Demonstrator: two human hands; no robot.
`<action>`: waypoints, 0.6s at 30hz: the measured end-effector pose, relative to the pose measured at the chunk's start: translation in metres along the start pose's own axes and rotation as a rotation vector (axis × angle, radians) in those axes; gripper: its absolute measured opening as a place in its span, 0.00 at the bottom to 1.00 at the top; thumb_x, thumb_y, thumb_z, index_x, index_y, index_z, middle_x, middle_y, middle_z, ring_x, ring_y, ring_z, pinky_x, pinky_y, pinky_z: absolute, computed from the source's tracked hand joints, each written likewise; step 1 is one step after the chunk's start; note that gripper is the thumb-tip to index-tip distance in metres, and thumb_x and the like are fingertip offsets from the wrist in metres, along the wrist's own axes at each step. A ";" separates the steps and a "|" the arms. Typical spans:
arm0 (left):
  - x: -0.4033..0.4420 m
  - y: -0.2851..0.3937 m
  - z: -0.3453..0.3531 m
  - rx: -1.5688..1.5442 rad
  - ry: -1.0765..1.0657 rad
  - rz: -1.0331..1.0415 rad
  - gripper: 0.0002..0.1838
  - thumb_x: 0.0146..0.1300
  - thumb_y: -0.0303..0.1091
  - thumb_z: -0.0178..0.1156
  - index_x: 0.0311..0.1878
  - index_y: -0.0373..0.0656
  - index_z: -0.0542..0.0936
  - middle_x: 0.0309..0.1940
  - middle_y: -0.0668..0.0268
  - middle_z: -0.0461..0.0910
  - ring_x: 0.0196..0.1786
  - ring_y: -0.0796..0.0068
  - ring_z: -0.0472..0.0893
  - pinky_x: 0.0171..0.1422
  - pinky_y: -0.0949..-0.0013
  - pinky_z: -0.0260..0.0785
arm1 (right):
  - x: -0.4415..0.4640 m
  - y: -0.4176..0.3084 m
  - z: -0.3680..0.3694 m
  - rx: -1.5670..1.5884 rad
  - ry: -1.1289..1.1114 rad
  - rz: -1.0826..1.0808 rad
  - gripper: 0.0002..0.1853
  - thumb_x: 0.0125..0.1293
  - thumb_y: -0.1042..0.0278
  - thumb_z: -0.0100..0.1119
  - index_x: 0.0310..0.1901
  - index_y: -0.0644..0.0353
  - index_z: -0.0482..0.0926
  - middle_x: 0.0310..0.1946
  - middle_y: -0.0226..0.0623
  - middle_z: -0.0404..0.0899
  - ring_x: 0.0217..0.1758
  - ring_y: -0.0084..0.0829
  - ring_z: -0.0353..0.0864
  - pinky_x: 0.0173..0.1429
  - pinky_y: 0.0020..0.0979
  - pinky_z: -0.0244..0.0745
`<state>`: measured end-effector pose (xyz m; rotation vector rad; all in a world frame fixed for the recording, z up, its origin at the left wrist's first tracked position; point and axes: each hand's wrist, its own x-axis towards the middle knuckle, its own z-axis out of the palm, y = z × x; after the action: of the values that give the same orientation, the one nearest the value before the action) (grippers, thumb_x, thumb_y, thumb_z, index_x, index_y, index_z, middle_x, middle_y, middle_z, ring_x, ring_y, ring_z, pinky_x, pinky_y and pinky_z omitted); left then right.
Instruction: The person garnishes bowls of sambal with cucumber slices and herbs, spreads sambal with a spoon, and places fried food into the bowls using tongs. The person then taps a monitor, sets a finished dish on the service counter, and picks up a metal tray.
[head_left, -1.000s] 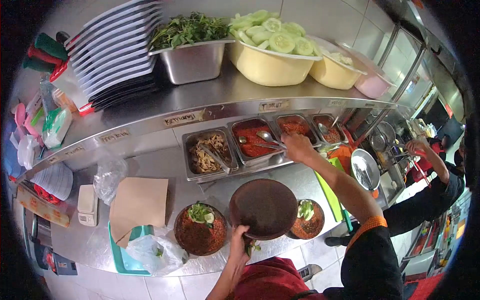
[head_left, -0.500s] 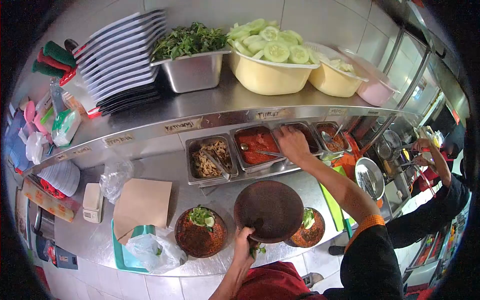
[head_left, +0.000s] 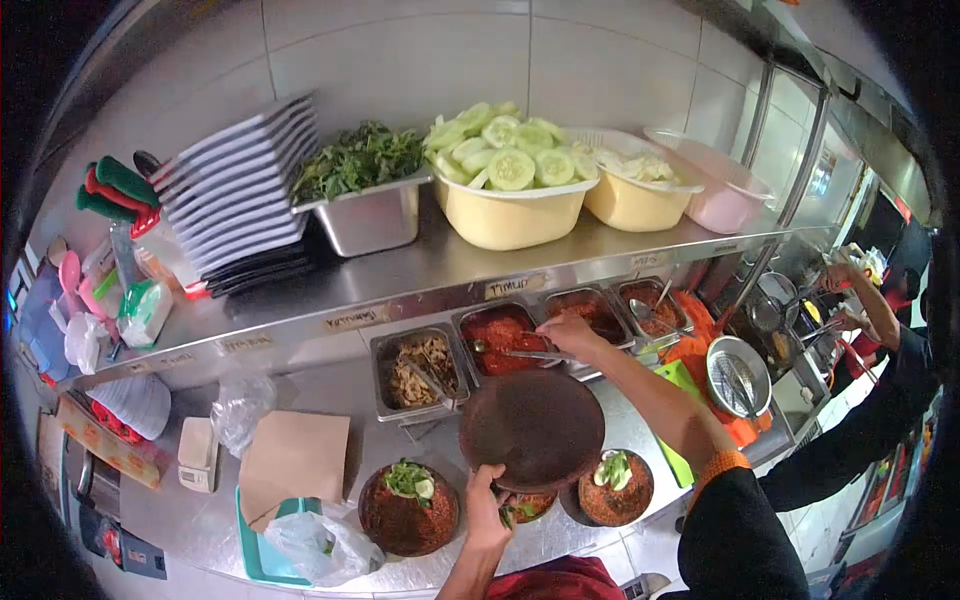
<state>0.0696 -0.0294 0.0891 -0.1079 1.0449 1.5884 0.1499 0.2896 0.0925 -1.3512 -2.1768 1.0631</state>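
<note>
Left hand (head_left: 487,508): fingers clasped stone mortar (head_left: 532,425), best held level. Right hand (head_left: 574,336): sambal pan (head_left: 486,308), right edge; grip was unclear.

Left hand (head_left: 487,512) grips a dark bowl (head_left: 532,425) by its near rim, above the worktop (head_left: 180,525). Right hand (head_left: 574,336) is at the right edge of the red sauce tray (head_left: 494,329), close to a utensil (head_left: 535,354); can't tell what its fingers hold. Left filled bowl (head_left: 395,530), green-topped, sits near worktop front edge; right filled bowl (head_left: 610,505) likewise. Another is partly hidden below the held one. Scale (head_left: 198,457) toward worktop's left edge. Shelf (head_left: 385,285) above: plates (head_left: 235,195) at left end, cucumber tub (head_left: 510,215) mid-span.
</note>
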 end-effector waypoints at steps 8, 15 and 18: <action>0.034 -0.001 0.016 -0.016 -0.001 0.135 0.16 0.53 0.35 0.56 0.46 0.54 0.69 0.37 0.75 0.71 0.33 0.80 0.69 0.29 0.74 0.57 | -0.019 -0.027 -0.030 0.054 0.064 -0.050 0.12 0.63 0.62 0.54 0.40 0.55 0.86 0.38 0.45 0.84 0.44 0.37 0.83 0.50 0.34 0.74; 0.040 0.003 0.028 -0.070 -0.020 0.123 0.11 0.53 0.37 0.58 0.39 0.49 0.72 0.34 0.74 0.74 0.32 0.79 0.71 0.33 0.73 0.63 | -0.133 -0.052 -0.031 -0.241 0.222 -0.344 0.10 0.59 0.69 0.56 0.40 0.56 0.85 0.34 0.45 0.83 0.34 0.42 0.83 0.39 0.38 0.76; 0.034 0.003 0.035 -0.123 -0.005 0.098 0.17 0.54 0.30 0.54 0.49 0.50 0.70 0.37 0.72 0.74 0.33 0.80 0.74 0.27 0.77 0.63 | -0.174 -0.059 -0.022 -0.570 0.348 -0.400 0.10 0.60 0.71 0.56 0.42 0.55 0.84 0.34 0.46 0.83 0.34 0.44 0.83 0.39 0.40 0.77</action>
<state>0.0722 0.0186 0.0917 -0.1383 0.9609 1.7409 0.2108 0.1310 0.1654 -1.1141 -2.4100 0.0474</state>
